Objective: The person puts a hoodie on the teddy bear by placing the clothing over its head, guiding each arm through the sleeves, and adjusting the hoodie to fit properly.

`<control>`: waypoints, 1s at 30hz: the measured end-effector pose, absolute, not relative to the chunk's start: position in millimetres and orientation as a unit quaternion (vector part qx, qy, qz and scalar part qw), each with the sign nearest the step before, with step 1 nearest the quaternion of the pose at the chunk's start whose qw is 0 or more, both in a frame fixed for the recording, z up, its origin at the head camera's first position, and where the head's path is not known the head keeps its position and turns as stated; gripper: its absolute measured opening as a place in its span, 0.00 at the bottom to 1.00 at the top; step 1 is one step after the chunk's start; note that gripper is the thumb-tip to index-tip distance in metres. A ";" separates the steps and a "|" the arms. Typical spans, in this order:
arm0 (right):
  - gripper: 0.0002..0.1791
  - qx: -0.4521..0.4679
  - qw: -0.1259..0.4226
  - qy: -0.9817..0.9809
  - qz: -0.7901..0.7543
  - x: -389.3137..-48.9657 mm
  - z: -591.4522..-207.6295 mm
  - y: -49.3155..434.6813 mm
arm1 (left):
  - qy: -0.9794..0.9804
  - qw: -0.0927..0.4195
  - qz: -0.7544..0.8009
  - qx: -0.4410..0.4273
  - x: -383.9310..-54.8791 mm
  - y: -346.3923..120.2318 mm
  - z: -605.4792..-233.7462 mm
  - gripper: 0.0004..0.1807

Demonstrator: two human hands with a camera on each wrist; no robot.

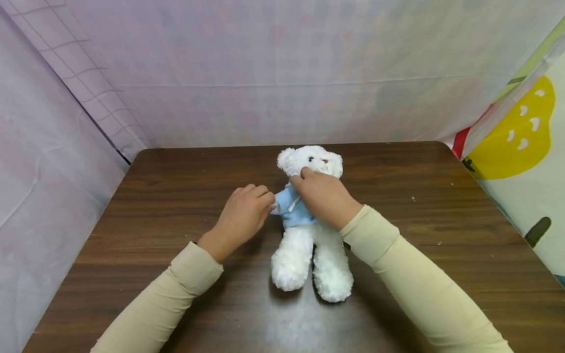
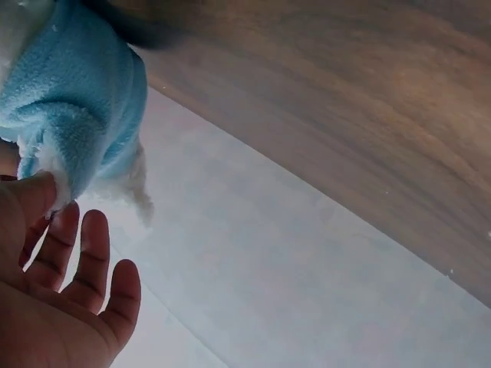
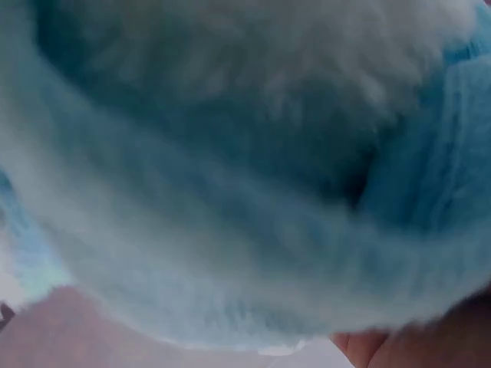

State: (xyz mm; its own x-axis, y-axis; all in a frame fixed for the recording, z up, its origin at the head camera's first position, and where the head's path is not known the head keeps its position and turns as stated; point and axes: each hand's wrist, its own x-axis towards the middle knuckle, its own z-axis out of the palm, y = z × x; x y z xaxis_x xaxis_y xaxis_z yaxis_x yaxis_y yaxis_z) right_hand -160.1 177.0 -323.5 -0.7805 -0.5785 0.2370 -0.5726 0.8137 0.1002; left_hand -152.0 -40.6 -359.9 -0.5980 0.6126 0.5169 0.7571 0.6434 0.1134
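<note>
A white plush teddy bear [image 1: 292,257] is over the brown table in the head view, legs toward me. It wears a light-blue hoodie [image 1: 301,214] with a white drawstring. My left hand [image 1: 244,213] pinches the end of one bear arm at the sleeve cuff; in the left wrist view, thumb and index finger close on white fur [image 2: 55,182] while the other fingers stay loose. Across the bear's chest and neck, my right hand [image 1: 325,197] grips the hoodie near the collar, most fingers hidden. Blue cloth [image 3: 230,261] and white fur fill the right wrist view, blurred.
The brown wood-grain table [image 1: 185,171] extends around the bear on every side. A pale patterned curtain [image 1: 282,83] hangs behind the table's far edge, and another white sheet [image 1: 48,171] hangs at the left. A yellow print [image 1: 521,142] shows at the right.
</note>
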 end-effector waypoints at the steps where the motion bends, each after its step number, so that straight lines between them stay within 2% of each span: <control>1: 0.05 0.302 0.125 -0.945 -0.010 -160.8 -321.8 176.6 | -0.879 0.223 -0.161 -0.390 -152.4 -42.1 -360.6 0.07; 9: 0.06 0.256 0.103 -0.961 0.027 -164.9 -316.1 181.2 | -0.886 0.221 -0.172 -0.370 -154.6 -55.2 -360.8 0.12; 13: 0.05 0.266 0.111 -0.955 0.065 -167.3 -321.0 185.2 | -0.897 0.170 -0.195 -0.357 -156.3 -55.4 -357.3 0.10; 17: 0.08 0.302 0.157 -0.930 0.140 -165.6 -320.0 199.6 | -0.911 0.124 -0.217 -0.328 -153.9 -55.7 -355.2 0.06; 20: 0.10 0.291 0.175 -0.923 0.178 -159.4 -317.2 221.3 | -0.917 0.105 -0.226 -0.310 -151.1 -57.4 -355.9 0.06; 22: 0.09 0.265 0.144 -0.935 0.189 -154.3 -319.6 237.1 | -0.920 0.096 -0.227 -0.306 -150.5 -59.7 -357.6 0.06; 27: 0.13 0.252 -0.001 -0.949 0.189 -150.0 -338.6 260.3 | -0.927 0.072 -0.217 -0.296 -150.9 -66.2 -360.8 0.07; 30: 0.14 0.256 -0.029 -0.944 0.203 -150.6 -346.4 261.8 | -0.932 0.052 -0.213 -0.288 -150.3 -67.7 -361.5 0.07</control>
State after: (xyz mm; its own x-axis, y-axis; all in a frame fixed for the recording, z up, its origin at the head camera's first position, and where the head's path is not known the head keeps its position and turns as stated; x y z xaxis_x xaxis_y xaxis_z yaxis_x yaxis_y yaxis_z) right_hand -150.6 261.8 -346.4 -0.8669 -0.4959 0.0502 -0.4726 0.7858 -0.3990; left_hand -150.3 -67.7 -361.5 -0.8286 0.5149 0.2197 0.5593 0.7434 0.3668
